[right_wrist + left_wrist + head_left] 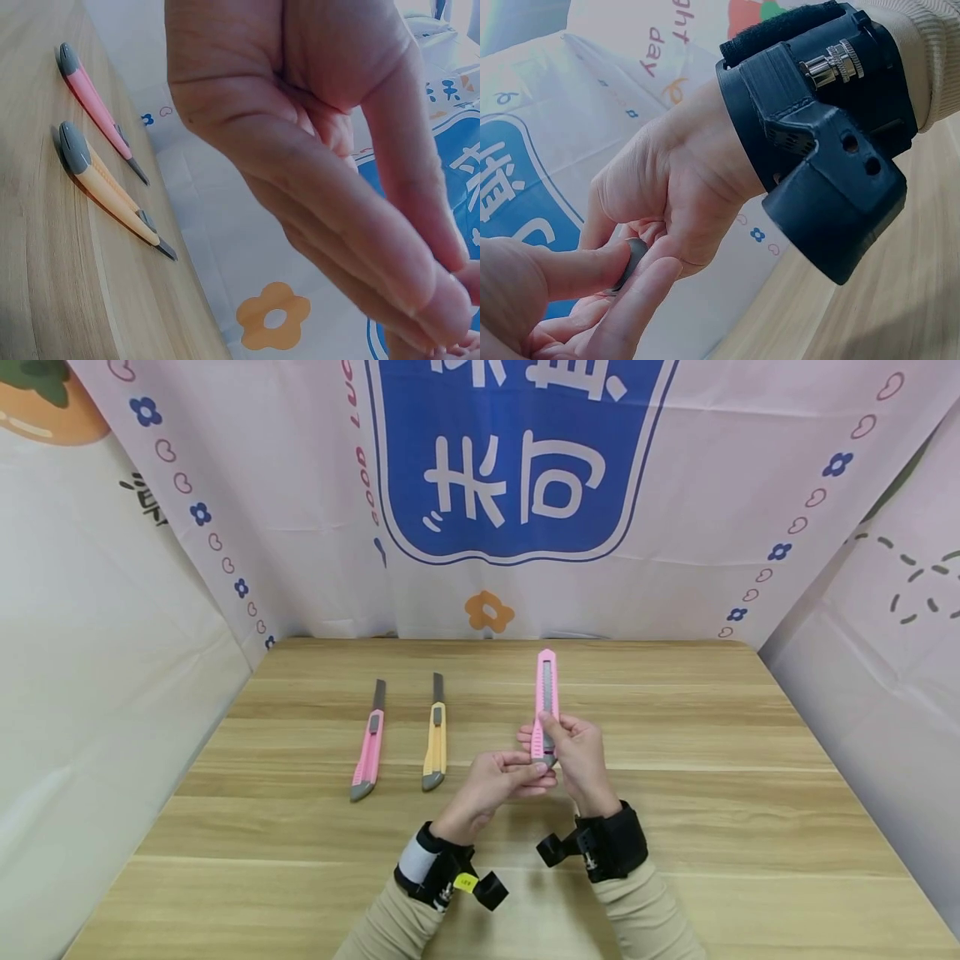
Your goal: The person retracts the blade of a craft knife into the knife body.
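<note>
A pink utility knife (547,693) is held between both hands, its pink tip pointing toward the backdrop and no blade showing beyond it. My right hand (583,760) grips the lower body, thumb across the front and fingers behind. At the grey end cap (633,262), my left hand (491,785) pinches with thumb and fingers. To the left on the table lie a second pink utility knife (369,747) and a yellow utility knife (435,743), each with its blade (438,687) out and pointing away from me.
The wooden table (697,793) runs back to a printed cloth backdrop (315,585). Light cloth hangs at the left (112,693) and right sides. Black camera bands (618,843) sit on both wrists.
</note>
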The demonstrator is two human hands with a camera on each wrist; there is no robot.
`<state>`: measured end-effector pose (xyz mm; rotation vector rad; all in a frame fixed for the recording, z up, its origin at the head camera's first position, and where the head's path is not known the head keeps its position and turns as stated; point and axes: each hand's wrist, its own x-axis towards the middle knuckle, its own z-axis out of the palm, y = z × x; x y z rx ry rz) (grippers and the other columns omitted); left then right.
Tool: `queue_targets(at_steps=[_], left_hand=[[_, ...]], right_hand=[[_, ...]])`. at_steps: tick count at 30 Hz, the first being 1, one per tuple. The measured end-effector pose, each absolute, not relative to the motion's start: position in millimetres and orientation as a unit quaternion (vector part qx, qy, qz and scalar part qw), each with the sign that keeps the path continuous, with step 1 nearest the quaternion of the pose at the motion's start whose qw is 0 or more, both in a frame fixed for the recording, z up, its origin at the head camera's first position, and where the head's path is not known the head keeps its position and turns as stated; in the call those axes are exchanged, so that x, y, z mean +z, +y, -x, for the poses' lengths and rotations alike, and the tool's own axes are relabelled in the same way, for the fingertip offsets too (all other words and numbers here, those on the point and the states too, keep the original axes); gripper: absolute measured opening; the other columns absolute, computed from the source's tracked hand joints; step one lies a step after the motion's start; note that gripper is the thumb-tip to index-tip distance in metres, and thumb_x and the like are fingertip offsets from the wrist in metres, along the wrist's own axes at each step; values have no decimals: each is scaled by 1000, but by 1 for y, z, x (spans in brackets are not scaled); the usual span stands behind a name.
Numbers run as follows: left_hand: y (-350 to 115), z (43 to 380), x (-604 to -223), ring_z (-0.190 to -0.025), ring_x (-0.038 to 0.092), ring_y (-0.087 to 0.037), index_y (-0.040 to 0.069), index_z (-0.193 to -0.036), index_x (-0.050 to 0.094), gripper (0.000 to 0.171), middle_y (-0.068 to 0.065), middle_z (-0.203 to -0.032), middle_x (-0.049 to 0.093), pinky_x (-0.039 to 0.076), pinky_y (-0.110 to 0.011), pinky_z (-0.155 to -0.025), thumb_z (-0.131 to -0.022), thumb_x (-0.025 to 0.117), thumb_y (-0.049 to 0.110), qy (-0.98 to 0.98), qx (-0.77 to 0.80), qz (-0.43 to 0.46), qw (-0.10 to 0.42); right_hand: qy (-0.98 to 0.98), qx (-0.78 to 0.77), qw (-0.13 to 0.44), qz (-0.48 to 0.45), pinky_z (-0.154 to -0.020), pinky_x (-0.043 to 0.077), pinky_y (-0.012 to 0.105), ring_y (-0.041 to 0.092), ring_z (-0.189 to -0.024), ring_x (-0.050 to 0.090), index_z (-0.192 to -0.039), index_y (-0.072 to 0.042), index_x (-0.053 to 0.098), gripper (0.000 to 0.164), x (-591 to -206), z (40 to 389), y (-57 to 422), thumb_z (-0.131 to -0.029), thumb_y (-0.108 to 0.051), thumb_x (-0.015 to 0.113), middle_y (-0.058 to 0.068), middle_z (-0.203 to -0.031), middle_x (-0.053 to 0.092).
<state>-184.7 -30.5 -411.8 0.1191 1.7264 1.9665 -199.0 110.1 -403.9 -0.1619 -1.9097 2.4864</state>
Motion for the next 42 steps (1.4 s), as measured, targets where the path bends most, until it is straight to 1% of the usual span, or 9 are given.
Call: queue_targets(at_steps=[13,20,24,31,42], left_hand=[[-30,185,-412,-83,73,-10,-10,-117,62,28,-23,-105,72,60,-28,-85,-92,60,3,629,733,-47,255],[-30,185,-412,-82,73,-9,-10,-117,62,28,-23,-104,73,60,-27,-84,-92,60,3,629,733,-45,254],[-29,185,-412,-81,73,-9,-10,-117,61,28,-21,-103,73,60,-26,-83,-92,60,3,627,735,-41,255],[-30,187,-412,-79,73,-8,-11,-118,60,30,-21,-102,74,60,-26,-83,-93,60,4,628,736,-40,249],[-30,187,-412,-80,73,-8,-12,-118,60,30,-23,-104,72,60,-27,-84,-93,60,4,628,735,-49,251]], right_hand=[[-597,801,3,44,-71,61,23,8,-68,74,-123,17,53,39,-405,200,110,-99,-14,53,-7,-68,75],[-595,802,4,48,-72,61,25,10,-71,74,-122,17,54,37,-405,199,111,-98,-12,53,1,-76,78],[-597,800,-1,54,-74,61,26,9,-72,74,-123,16,54,36,-404,199,111,-98,-11,53,-1,-75,77],[-592,804,5,62,-77,61,27,10,-74,75,-124,16,54,33,-404,200,108,-96,-3,53,6,-81,78],[-609,791,-6,66,-77,61,27,9,-75,75,-127,12,54,34,-404,200,109,-98,-7,52,7,-86,78]])
